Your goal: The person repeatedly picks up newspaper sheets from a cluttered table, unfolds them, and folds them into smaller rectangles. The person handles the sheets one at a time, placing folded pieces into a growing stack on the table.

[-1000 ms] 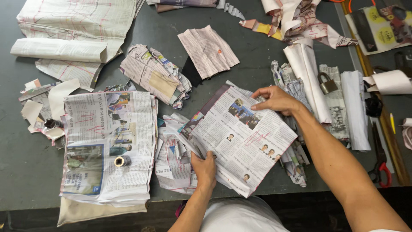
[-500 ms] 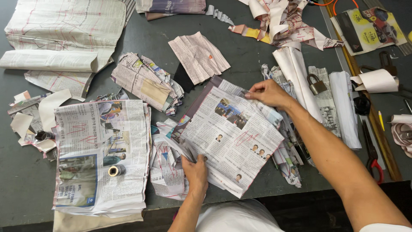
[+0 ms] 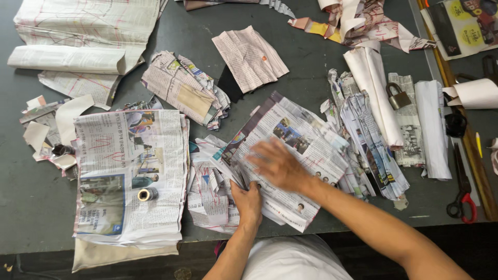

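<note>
We record two hands at work on one stack of cut newspaper sheets [image 3: 295,150] lying on the dark table [image 3: 311,67] directly in front of the person. The left hand [image 3: 247,203] rests at the near-left edge of that stack, fingers curled loosely and thumb against the paper edge; whether it pinches a sheet we cannot tell. The right hand [image 3: 277,165] lies open and flat on top of the stack, fingers spread, blurred by motion, grasping nothing.

Left of the left hand we count one larger pile of folded newspaper [image 3: 132,176], and on it one small metal spool [image 3: 147,194]. Between that pile and the left hand sits one crumpled heap of scraps [image 3: 210,194]. Beyond the right hand we count one creased clipping [image 3: 250,58] and one crumpled bundle [image 3: 184,88]. Right of the right hand we count one padlock [image 3: 397,96] on rolled paper, and further right one pair of red-handled scissors [image 3: 461,193] near the table edge.
</note>
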